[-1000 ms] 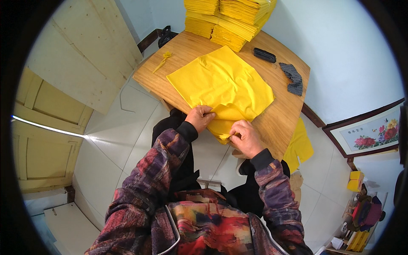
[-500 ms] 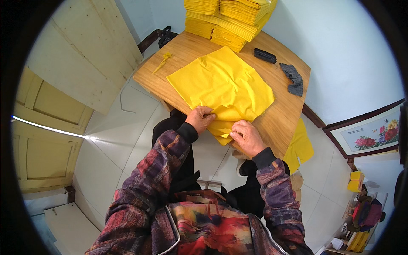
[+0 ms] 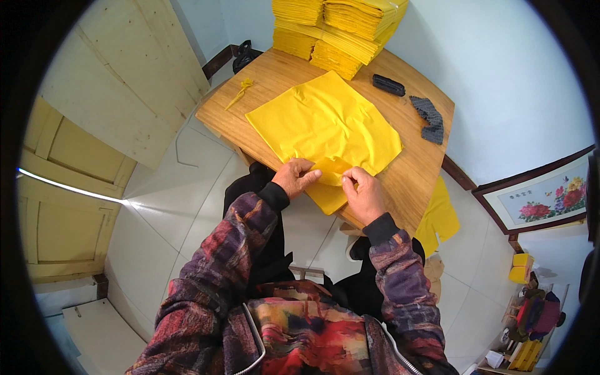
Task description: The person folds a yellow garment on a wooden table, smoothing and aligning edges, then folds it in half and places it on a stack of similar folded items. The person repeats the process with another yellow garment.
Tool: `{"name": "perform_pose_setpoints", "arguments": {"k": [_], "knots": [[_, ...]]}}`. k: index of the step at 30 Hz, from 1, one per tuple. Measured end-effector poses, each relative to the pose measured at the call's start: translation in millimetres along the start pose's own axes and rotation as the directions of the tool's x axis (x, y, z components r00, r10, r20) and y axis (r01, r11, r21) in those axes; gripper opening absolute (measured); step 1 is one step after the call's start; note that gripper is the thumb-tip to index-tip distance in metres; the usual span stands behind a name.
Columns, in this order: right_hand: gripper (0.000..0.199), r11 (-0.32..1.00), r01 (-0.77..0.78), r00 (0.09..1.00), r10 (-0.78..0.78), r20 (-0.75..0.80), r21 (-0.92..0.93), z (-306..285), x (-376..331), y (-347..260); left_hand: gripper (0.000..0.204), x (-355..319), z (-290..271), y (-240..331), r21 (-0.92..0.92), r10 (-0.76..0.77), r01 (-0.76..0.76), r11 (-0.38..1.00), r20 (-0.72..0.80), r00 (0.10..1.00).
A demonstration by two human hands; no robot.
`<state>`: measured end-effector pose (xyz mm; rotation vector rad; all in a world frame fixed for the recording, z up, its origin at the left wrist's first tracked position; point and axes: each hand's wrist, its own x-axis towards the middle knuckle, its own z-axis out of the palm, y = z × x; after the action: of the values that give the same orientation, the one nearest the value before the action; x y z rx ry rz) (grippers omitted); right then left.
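Observation:
A yellow fabric piece (image 3: 325, 119), creased and in more than one layer, lies across the wooden table (image 3: 406, 181), its near corner hanging past the front edge. My left hand (image 3: 295, 179) is closed on the near edge, thumb on top. With thumb and forefinger, my right hand (image 3: 364, 195) pinches the same edge a short way to the right. Between the two hands the upper layer is lifted a little away from the lower one. The fingertips under the fabric are partly hidden.
Tall stacks of folded yellow fabric (image 3: 337, 31) stand at the table's back. A black case (image 3: 389, 84) and a grey knitted piece (image 3: 428, 119) lie at right, a yellow scrap (image 3: 240, 94) at left. More yellow fabric (image 3: 439, 212) hangs by the table's right side.
My right hand has turned more upright and moved up slightly, raising the fabric's edge. My left thumb has stretched toward the right. The near corner now hangs flatter.

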<state>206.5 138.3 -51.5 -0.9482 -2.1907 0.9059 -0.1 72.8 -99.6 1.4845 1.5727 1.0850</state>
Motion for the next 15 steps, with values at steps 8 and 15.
{"name": "perform_pose_setpoints", "arguments": {"k": [8,15], "knots": [[0.007,0.999,0.040,0.983,-0.035,-0.181,0.026,9.5,5.9,0.8,0.020,-1.2,11.0,-1.5,-0.119,0.059,-0.071,0.990,-0.102,0.993],[0.027,0.933,0.236,0.972,-0.227,0.064,-0.271,3.5,-48.3,-2.8,0.014,1.1,10.2,0.2,-0.191,-0.205,0.192,0.963,-0.052,0.977]]}}
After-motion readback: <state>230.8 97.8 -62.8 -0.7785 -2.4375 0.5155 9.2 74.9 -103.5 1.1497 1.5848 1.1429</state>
